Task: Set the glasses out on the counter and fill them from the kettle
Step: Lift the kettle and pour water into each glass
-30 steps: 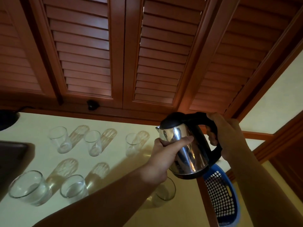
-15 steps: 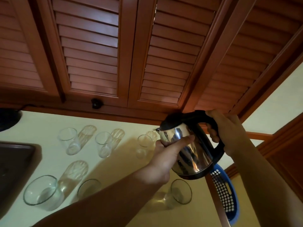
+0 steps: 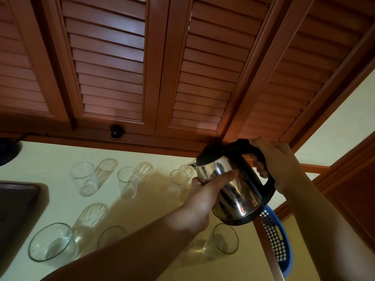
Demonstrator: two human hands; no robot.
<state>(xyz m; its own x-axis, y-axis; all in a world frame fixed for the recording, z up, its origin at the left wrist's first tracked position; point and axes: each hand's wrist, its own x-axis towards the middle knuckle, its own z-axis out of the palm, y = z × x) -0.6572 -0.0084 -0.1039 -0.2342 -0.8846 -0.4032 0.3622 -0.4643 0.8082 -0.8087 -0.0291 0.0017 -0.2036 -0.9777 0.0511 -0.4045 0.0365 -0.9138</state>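
The right hand (image 3: 278,163) grips the black handle of the steel kettle (image 3: 233,185); the left hand (image 3: 205,197) clasps its body. The kettle is tilted above the counter (image 3: 50,155), spout over the rear-right glass (image 3: 178,179).

2 bare forearms, no sleeves visible
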